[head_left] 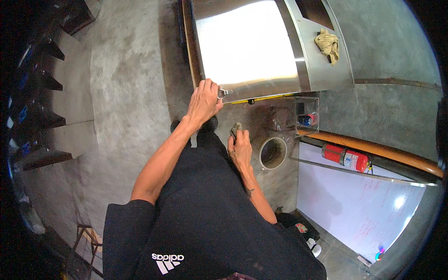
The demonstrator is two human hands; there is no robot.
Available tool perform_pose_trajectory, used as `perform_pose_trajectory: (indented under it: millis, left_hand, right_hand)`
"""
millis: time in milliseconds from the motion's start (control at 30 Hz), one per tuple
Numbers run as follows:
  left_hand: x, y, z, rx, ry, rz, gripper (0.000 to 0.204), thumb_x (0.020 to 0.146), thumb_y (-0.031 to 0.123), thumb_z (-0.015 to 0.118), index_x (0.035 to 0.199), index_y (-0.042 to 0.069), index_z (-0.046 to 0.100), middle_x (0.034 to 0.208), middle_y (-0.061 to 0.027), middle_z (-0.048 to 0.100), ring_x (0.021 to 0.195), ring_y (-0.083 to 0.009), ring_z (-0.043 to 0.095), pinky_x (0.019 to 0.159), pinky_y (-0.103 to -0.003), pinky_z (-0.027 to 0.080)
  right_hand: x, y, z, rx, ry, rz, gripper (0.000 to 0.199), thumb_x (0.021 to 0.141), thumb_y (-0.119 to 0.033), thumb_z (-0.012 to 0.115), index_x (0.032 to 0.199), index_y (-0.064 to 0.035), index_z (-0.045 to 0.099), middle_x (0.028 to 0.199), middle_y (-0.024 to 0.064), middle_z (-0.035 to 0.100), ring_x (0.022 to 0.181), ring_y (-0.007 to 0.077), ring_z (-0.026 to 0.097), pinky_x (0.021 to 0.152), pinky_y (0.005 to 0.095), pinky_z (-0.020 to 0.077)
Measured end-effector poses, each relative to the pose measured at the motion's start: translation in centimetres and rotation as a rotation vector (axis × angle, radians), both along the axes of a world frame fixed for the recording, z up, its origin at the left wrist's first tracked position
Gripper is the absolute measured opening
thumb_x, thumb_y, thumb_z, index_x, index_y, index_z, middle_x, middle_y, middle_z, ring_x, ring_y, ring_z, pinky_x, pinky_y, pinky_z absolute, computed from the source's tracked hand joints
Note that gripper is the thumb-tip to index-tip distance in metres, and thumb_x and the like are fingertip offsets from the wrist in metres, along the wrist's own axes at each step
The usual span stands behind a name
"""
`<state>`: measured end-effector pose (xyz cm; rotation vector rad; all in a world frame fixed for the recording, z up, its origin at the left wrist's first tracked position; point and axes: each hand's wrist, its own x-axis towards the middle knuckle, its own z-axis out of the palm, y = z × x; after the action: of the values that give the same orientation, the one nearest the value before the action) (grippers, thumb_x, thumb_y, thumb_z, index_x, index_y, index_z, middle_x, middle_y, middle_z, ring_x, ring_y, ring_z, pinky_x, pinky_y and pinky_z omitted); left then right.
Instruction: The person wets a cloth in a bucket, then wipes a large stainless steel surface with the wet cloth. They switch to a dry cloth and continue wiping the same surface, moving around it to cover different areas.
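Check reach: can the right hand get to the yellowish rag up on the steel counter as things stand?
Probably not without stepping forward. The right hand hangs low by the thigh, gripping a dark cloth; the yellowish rag lies far across the steel counter. Nothing blocks the path.

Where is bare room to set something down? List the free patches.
Free: the shiny steel sheet between the left hand and the crumpled tan rag. Crowded: under its near edge, where the right hand, round floor opening and clear box cluster.
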<state>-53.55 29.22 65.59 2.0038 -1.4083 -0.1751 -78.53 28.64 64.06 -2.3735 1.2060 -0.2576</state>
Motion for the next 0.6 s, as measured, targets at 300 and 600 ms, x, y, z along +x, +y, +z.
perform_pose_trajectory:
  millis: [300,600]
  left_hand:
    - [0.3,-0.3,0.6,0.011,-0.155,-0.063,0.041,0.079,0.019,0.081,0.109,-0.004,0.066,0.11,-0.0169,0.06,0.105,-0.0325,0.059,0.089,-0.044,0.05]
    - [0.6,-0.3,1.0,0.015,-0.139,-0.094,0.037,0.081,0.017,0.079,0.108,-0.004,0.066,0.108,-0.0173,0.061,0.104,-0.0328,0.06,0.089,-0.044,0.05]
  right_hand:
    - [1.0,-0.2,1.3,0.064,-0.097,-0.102,0.024,0.098,-0.012,0.069,0.116,0.0033,0.063,0.111,0.026,0.057,0.094,0.0478,0.066,0.079,0.0547,0.0553]
    - [7.8,-5.5,5.8,-0.248,-0.223,0.148,0.037,0.095,-0.007,0.071,0.13,0.0023,0.064,0.127,0.0272,0.056,0.117,0.0466,0.058,0.099,0.0531,0.0511]
